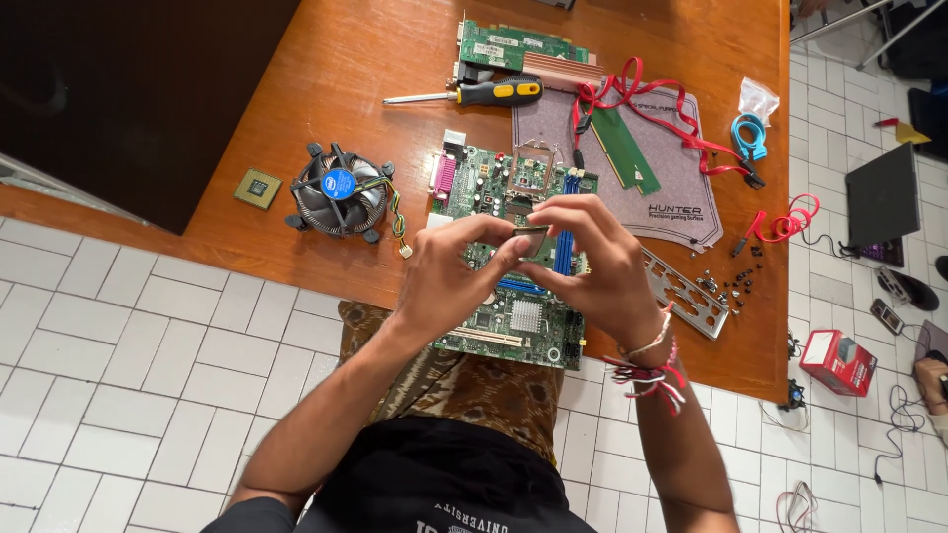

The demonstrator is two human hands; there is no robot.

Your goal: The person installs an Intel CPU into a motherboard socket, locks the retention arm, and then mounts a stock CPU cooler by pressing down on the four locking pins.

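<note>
- Fingers (497, 240) of the left hand (449, 281) and those of the right hand (602, 266) pinch a small square processor chip (530, 235) by its edges; both grasps are closed on it, thumbs below and fingertips above.
- Location: the processor chip is held in the air just above the green motherboard (513, 316), near the open metal socket frame (531, 168).
- Handling, as a judgement: the chip is light, rigid and thin, with a fragile contact face. Grip it by the edges only; keep fingertips off the flat underside.
- The motherboard lies at the near edge of the wooden counter (336, 69), partly overhanging the person's lap.
- To the left sit a round cooler fan (339, 190) and a second loose chip (258, 188).
- Beyond lie a yellow-handled screwdriver (479, 94), an expansion card (513, 47), red cables (642, 99) on a grey mat (681, 178), and a metal back plate (683, 293) with loose screws (736, 286) near it.
</note>
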